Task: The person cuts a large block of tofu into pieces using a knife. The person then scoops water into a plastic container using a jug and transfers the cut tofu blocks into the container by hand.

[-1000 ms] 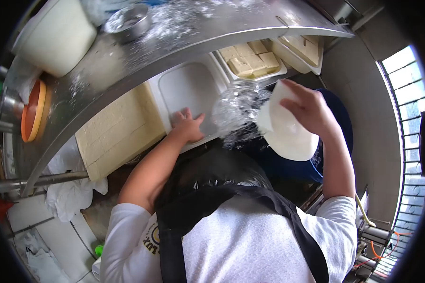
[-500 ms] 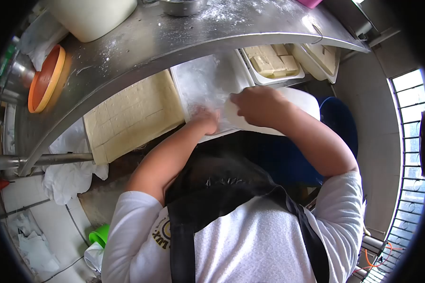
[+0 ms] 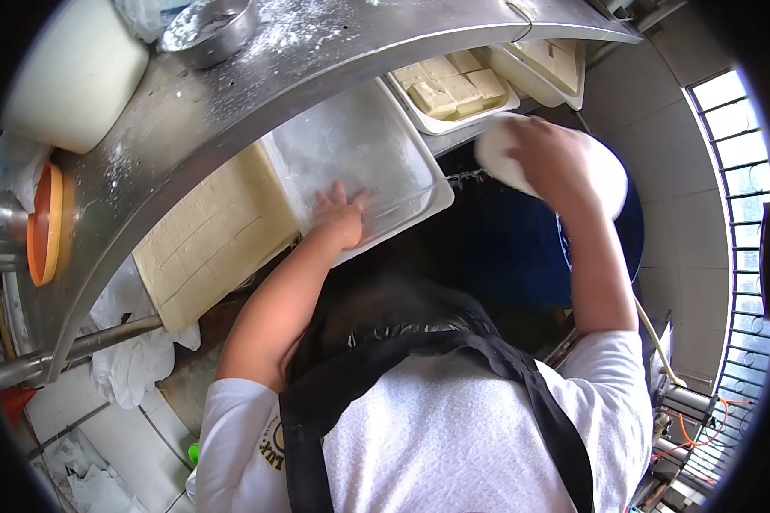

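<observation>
My left hand [image 3: 342, 218] lies with spread fingers at the near edge of a white rectangular tub [image 3: 436, 201], which has clear liquid inside. Over the blue barrel [image 3: 522, 256] at the right, my right hand [image 3: 552, 162] is closed on a white plastic container [image 3: 606, 171], slightly blurred. Left of the tub is a wide pale slab [image 3: 222, 239] scored into blocks. Behind the tub, a white tray [image 3: 441, 126] holds several pale blocks [image 3: 462, 85].
A steel shelf [image 3: 231, 120] arches across the front, bearing a metal bowl [image 3: 210, 34], white powder, a large white bucket [image 3: 77, 77] and an orange lid [image 3: 44, 227]. Another white tub [image 3: 522, 75] of blocks stands back right. Tubes and metal fittings [image 3: 684, 410] are at right.
The white container has moved from over the tub out to the right above the barrel, with my right hand still on it. My left hand's fingers are spread again, and the view has shifted.
</observation>
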The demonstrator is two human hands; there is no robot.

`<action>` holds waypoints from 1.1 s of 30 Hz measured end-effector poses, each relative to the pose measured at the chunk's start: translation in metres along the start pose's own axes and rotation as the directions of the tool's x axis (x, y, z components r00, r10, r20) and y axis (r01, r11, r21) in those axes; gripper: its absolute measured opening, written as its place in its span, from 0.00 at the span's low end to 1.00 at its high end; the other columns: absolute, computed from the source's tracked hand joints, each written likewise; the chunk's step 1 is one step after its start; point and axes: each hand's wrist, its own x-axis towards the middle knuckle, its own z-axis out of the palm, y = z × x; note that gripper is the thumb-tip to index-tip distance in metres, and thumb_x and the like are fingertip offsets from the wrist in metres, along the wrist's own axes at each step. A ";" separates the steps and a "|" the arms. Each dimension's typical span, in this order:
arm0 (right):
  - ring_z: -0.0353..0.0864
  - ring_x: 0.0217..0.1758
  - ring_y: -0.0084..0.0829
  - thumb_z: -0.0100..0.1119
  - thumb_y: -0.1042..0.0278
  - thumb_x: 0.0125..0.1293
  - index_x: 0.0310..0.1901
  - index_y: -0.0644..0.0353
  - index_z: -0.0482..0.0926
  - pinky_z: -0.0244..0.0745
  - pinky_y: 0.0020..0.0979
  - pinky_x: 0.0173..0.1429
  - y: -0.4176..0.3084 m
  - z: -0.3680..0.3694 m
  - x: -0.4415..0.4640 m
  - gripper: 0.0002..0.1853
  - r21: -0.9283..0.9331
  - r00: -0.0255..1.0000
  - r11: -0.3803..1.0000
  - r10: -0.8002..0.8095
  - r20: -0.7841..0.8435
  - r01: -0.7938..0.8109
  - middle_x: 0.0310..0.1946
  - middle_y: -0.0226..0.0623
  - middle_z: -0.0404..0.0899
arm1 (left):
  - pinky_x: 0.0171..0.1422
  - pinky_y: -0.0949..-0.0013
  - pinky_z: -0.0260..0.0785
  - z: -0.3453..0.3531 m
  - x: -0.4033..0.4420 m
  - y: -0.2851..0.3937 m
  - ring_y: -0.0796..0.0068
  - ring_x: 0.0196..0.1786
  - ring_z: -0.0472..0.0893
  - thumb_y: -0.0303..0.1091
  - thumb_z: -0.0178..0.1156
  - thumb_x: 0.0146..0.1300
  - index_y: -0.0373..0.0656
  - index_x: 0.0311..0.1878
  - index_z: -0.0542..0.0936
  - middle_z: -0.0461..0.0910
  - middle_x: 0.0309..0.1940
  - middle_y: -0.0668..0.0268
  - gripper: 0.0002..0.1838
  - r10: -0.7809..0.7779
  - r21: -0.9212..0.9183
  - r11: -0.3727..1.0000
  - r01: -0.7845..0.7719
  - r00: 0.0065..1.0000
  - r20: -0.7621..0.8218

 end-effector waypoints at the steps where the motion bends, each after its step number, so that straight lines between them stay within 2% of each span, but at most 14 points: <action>1: 0.85 0.53 0.48 0.64 0.64 0.69 0.56 0.54 0.81 0.80 0.47 0.54 0.032 0.005 -0.011 0.16 -0.029 0.988 0.989 0.146 0.054 -0.145 0.49 0.42 0.85 | 0.84 0.28 0.42 -0.026 -0.021 0.011 0.25 0.84 0.37 0.55 0.68 0.67 0.68 0.86 0.50 0.33 0.87 0.48 0.50 -0.065 -0.135 0.988 0.076 0.994 0.085; 4: 0.84 0.56 0.52 0.68 0.66 0.65 0.55 0.56 0.82 0.79 0.50 0.57 0.132 0.063 -0.061 0.17 -0.109 0.899 0.908 0.417 0.133 -0.405 0.47 0.46 0.83 | 0.84 0.29 0.42 -0.022 -0.018 0.013 0.26 0.84 0.35 0.54 0.70 0.66 0.68 0.86 0.49 0.31 0.86 0.47 0.52 -0.084 -0.106 0.990 0.094 0.992 0.093; 6: 0.81 0.60 0.58 0.69 0.63 0.64 0.59 0.51 0.82 0.78 0.55 0.62 0.179 0.112 -0.096 0.21 -0.344 0.799 0.833 0.532 0.282 -0.433 0.59 0.45 0.80 | 0.84 0.29 0.41 -0.024 -0.017 0.015 0.26 0.84 0.33 0.55 0.70 0.66 0.69 0.86 0.48 0.31 0.86 0.47 0.52 -0.089 -0.109 0.989 0.101 0.990 0.112; 11: 0.50 0.77 0.85 0.56 0.63 0.72 0.69 0.40 0.79 0.60 0.80 0.72 0.227 0.218 -0.163 0.24 -0.450 0.489 0.785 0.618 0.615 -0.426 0.75 0.52 0.63 | 0.84 0.30 0.42 -0.026 -0.011 0.020 0.28 0.85 0.34 0.56 0.69 0.66 0.70 0.86 0.47 0.31 0.86 0.46 0.52 -0.105 -0.098 0.989 0.115 0.989 0.100; 15: 0.51 0.75 0.89 0.54 0.63 0.72 0.65 0.42 0.81 0.55 0.83 0.72 0.237 0.293 -0.186 0.21 -0.160 0.595 0.796 0.553 0.584 -0.583 0.77 0.54 0.60 | 0.82 0.26 0.44 -0.025 -0.009 0.021 0.25 0.84 0.36 0.60 0.68 0.65 0.72 0.86 0.45 0.31 0.86 0.46 0.54 -0.089 -0.063 0.994 0.095 0.992 0.089; 18: 0.62 0.74 0.78 0.51 0.63 0.73 0.64 0.47 0.81 0.59 0.78 0.73 0.225 0.298 -0.172 0.20 -0.097 0.627 0.801 0.531 0.570 -0.591 0.75 0.56 0.65 | 0.82 0.27 0.45 -0.028 -0.010 0.025 0.25 0.84 0.39 0.61 0.67 0.66 0.72 0.86 0.44 0.30 0.86 0.46 0.54 -0.102 0.014 0.995 0.101 0.991 0.087; 20: 0.76 0.69 0.62 0.50 0.64 0.74 0.62 0.54 0.82 0.66 0.66 0.73 0.265 0.363 -0.174 0.19 0.159 0.758 0.859 0.325 0.566 -0.487 0.65 0.56 0.77 | 0.82 0.27 0.46 -0.026 -0.007 0.026 0.25 0.84 0.40 0.60 0.67 0.66 0.72 0.86 0.42 0.28 0.86 0.47 0.54 -0.124 0.013 0.992 0.124 0.988 0.091; 21: 0.82 0.63 0.55 0.50 0.63 0.73 0.61 0.57 0.82 0.72 0.54 0.70 0.265 0.364 -0.166 0.20 0.081 0.713 0.865 0.351 0.607 -0.494 0.57 0.56 0.83 | 0.82 0.27 0.46 -0.027 -0.008 0.026 0.25 0.84 0.40 0.60 0.67 0.66 0.72 0.86 0.42 0.28 0.86 0.47 0.54 -0.119 0.017 0.993 0.118 0.989 0.087; 22: 0.82 0.63 0.55 0.50 0.63 0.73 0.61 0.57 0.82 0.72 0.54 0.70 0.265 0.367 -0.168 0.20 0.079 0.714 0.863 0.357 0.603 -0.498 0.57 0.56 0.83 | 0.82 0.26 0.43 -0.029 -0.009 0.026 0.26 0.84 0.36 0.59 0.68 0.66 0.70 0.86 0.44 0.26 0.86 0.47 0.54 -0.122 -0.023 0.992 0.125 0.987 0.108; 24: 0.81 0.64 0.57 0.50 0.60 0.74 0.62 0.58 0.82 0.74 0.51 0.69 0.262 0.381 -0.169 0.21 0.610 0.634 0.206 0.409 0.656 -0.765 0.60 0.59 0.82 | 0.83 0.25 0.40 -0.032 -0.009 0.026 0.28 0.85 0.32 0.58 0.68 0.66 0.68 0.86 0.45 0.25 0.86 0.48 0.54 -0.121 -0.071 0.989 0.130 0.985 0.122; 25: 0.82 0.63 0.57 0.49 0.57 0.76 0.62 0.60 0.81 0.76 0.50 0.66 0.257 0.388 -0.172 0.22 0.499 0.747 0.557 0.508 0.428 -0.664 0.60 0.59 0.81 | 0.83 0.25 0.41 -0.032 -0.009 0.026 0.28 0.85 0.33 0.58 0.68 0.66 0.67 0.87 0.45 0.25 0.86 0.48 0.54 -0.121 -0.073 0.989 0.132 0.984 0.133; 26: 0.83 0.62 0.55 0.47 0.52 0.77 0.60 0.62 0.81 0.77 0.46 0.65 0.231 0.336 -0.155 0.24 0.233 0.650 0.624 0.603 0.462 -0.746 0.57 0.60 0.83 | 0.82 0.25 0.41 -0.031 -0.009 0.025 0.27 0.85 0.33 0.58 0.68 0.66 0.67 0.87 0.45 0.25 0.86 0.47 0.54 -0.123 -0.073 0.988 0.134 0.982 0.146; 28: 0.86 0.57 0.55 0.53 0.49 0.76 0.55 0.63 0.82 0.79 0.45 0.60 0.253 0.369 -0.160 0.23 0.320 0.776 0.708 0.575 0.257 -0.630 0.48 0.57 0.87 | 0.82 0.25 0.42 -0.026 -0.007 0.022 0.27 0.85 0.33 0.58 0.67 0.66 0.67 0.87 0.44 0.26 0.86 0.48 0.54 -0.113 -0.070 0.990 0.123 0.985 0.129; 33: 0.87 0.41 0.41 0.67 0.54 0.69 0.45 0.64 0.81 0.79 0.42 0.47 0.229 0.280 -0.157 0.18 0.626 0.544 0.297 0.803 0.245 -0.721 0.34 0.46 0.86 | 0.83 0.33 0.48 -0.027 -0.015 0.018 0.29 0.84 0.43 0.60 0.63 0.69 0.58 0.85 0.56 0.36 0.86 0.45 0.46 -0.086 -0.167 0.981 0.095 0.994 0.060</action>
